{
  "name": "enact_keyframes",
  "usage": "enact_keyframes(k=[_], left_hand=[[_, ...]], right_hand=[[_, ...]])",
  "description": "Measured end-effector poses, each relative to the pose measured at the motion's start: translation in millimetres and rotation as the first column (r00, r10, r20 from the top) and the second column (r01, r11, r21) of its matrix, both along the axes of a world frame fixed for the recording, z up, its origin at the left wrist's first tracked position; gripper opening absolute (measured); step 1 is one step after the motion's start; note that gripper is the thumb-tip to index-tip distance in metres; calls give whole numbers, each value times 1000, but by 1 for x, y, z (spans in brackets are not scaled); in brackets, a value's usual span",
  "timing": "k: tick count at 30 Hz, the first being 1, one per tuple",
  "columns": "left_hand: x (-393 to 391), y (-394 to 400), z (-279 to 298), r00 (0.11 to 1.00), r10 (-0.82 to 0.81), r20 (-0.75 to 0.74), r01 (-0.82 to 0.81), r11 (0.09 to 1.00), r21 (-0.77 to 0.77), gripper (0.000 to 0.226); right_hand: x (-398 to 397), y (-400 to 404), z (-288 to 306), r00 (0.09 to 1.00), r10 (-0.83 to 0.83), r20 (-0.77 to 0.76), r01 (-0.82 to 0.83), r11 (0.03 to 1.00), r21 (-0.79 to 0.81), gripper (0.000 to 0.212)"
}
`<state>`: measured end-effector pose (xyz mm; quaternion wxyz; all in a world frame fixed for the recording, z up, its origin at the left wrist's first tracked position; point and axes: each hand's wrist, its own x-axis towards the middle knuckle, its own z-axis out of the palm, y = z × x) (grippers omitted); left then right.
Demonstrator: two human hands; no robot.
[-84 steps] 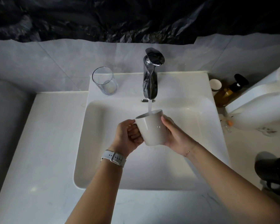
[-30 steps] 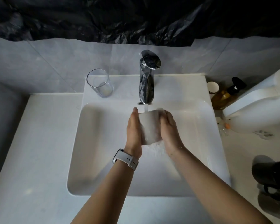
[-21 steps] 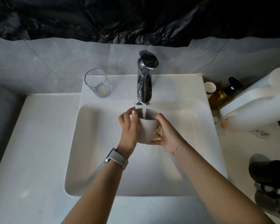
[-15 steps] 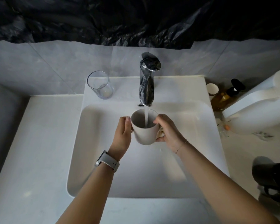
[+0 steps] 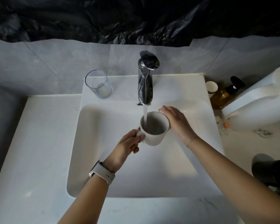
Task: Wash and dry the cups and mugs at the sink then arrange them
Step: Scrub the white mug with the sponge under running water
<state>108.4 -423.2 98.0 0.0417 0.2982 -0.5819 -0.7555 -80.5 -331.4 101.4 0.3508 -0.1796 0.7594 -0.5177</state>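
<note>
A white mug (image 5: 153, 131) hangs upright over the white sink basin (image 5: 103, 151), under the chrome tap (image 5: 145, 81). A stream of water runs from the spout into the mug's mouth. My left hand (image 5: 128, 146) grips the mug by its handle on the left side. My right hand (image 5: 176, 122) lies flat against the mug's right wall, fingers stretched toward the rim. A clear drinking glass (image 5: 98, 84) stands on the sink ledge at the back left.
An amber pump bottle (image 5: 225, 92) and a small white cup (image 5: 211, 87) stand right of the sink. A large white container (image 5: 257, 102) lies beyond them. A dark object (image 5: 275, 172) sits at the right edge. White countertop (image 5: 39, 143) extends to the left.
The mug went from upside down under the stream to upright and filling. My left hand shifted to the handle and my right hand opened flat against the mug's side.
</note>
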Motion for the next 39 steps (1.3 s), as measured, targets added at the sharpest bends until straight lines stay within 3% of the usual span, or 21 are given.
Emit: enact_keyframes(k=[2, 4, 6, 9, 12, 16, 19, 21, 23, 25, 28, 30, 31, 32, 33, 34, 35, 36, 37, 39], left_hand=[[3, 3, 1, 1000, 28, 14, -28, 1000, 6, 23], [5, 3, -2, 998, 42, 48, -40, 998, -47, 25], [4, 4, -7, 994, 51, 99, -33, 984, -173, 25], [2, 4, -12, 991, 71, 109, -32, 945, -325, 30], [0, 5, -9, 997, 76, 25, -62, 931, -361, 28], [-6, 6, -11, 993, 110, 32, -88, 913, -399, 24], [-3, 5, -18, 992, 121, 35, -95, 904, -418, 24], [-2, 6, -20, 994, 106, 18, -89, 902, -423, 24], [-3, 8, -19, 996, 93, -3, -85, 897, -433, 24], [-6, 7, -14, 994, 101, -29, -103, 881, -462, 25], [-8, 0, -8, 990, 113, -82, -139, 853, -503, 24], [-9, -2, -5, 991, 88, -103, -129, 839, -528, 23], [-10, -2, -5, 991, 75, -110, -123, 836, -535, 23], [-11, -3, -6, 992, 58, -110, -110, 825, -554, 23], [-12, -2, -7, 994, 35, -101, -88, 809, -581, 23], [-12, -2, -8, 996, 15, -90, -67, 792, -606, 23], [-12, -1, -9, 997, 6, -82, -55, 786, -616, 22], [-12, -1, -10, 997, 9, -78, -55, 782, -620, 22], [-12, -1, -9, 996, 21, -83, -68, 781, -621, 22], [-10, -7, -4, 991, 72, -110, -124, 795, -594, 23]], right_hand=[[-4, 9, 10, 998, 27, -58, -34, 992, -124, 28], [-8, 18, 19, 951, 178, -254, -234, 948, -213, 32], [-7, 20, 21, 771, 402, -493, -505, 858, -90, 35], [1, 6, 12, 518, 655, -550, -669, 711, 216, 39], [2, -13, 5, 441, 709, -550, -655, 673, 344, 33], [12, -26, -6, 531, 708, -466, -618, 700, 359, 26], [19, -27, -4, 615, 746, -254, -643, 662, 385, 24], [17, -27, 4, 527, 831, -175, -682, 537, 496, 26], [15, -29, 9, 428, 877, -216, -667, 468, 579, 20], [15, -29, 9, 442, 839, -317, -634, 542, 551, 25], [17, -36, 8, 673, 667, -319, -558, 741, 374, 30], [22, -41, 13, 866, 492, -90, -450, 845, 288, 25], [23, -45, 17, 932, 349, 98, -363, 907, 215, 25], [25, -48, 20, 925, 190, 330, -243, 962, 125, 28], [28, -50, 22, 850, 43, 525, -96, 993, 75, 32], [28, -51, 24, 751, -47, 658, 23, 999, 44, 35], [28, -51, 26, 712, -66, 699, 67, 997, 26, 37], [28, -50, 27, 713, -50, 700, 68, 998, 1, 38], [27, -47, 27, 770, 6, 638, 10, 1000, -22, 39], [27, -38, 30, 895, 242, 376, -244, 969, -42, 42]])
